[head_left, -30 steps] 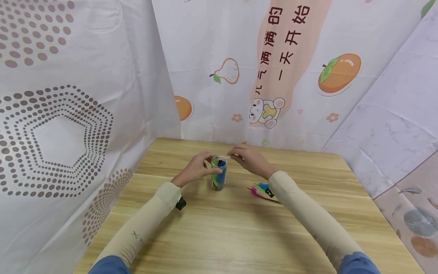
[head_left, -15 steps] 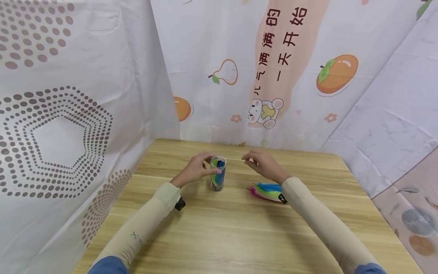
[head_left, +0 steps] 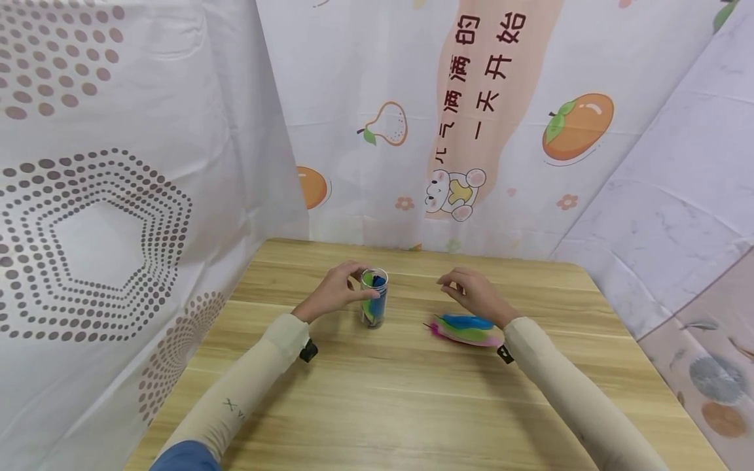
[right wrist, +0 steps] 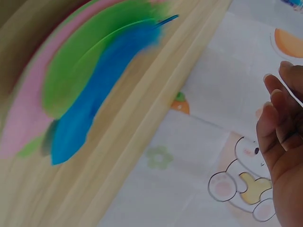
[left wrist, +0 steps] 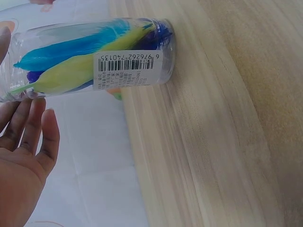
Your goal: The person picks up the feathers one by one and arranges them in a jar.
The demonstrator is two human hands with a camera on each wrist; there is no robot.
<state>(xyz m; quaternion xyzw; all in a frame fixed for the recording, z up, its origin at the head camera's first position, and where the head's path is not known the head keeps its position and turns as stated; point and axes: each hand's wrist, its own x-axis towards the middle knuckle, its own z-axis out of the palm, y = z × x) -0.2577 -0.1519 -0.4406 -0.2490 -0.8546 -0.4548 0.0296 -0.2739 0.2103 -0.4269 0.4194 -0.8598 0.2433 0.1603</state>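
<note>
A clear jar (head_left: 374,314) with a barcode label (left wrist: 128,70) stands upright on the table, holding blue, yellow-green and dark blue feathers (left wrist: 71,71). My left hand (head_left: 337,292) grips the jar near its rim, thumb in front and fingers behind. To the right, my right hand (head_left: 476,294) hovers above the table with loosely bent fingers and nothing visible in them. Just below it lies a small pile of feathers: a blue feather (right wrist: 102,90) on top, a green feather (right wrist: 75,71) beside it, and a pink feather (right wrist: 28,109) at the edge.
The wooden table (head_left: 377,399) ends at a printed curtain (head_left: 341,78) behind and another curtain (head_left: 118,216) along the left. A black wrist device (head_left: 309,350) sits on my left sleeve, another (head_left: 505,354) on my right.
My right hand has moved right, away from the jar's mouth to above the feather pile, uncovering more of the pile. My left hand and the jar stay in place.
</note>
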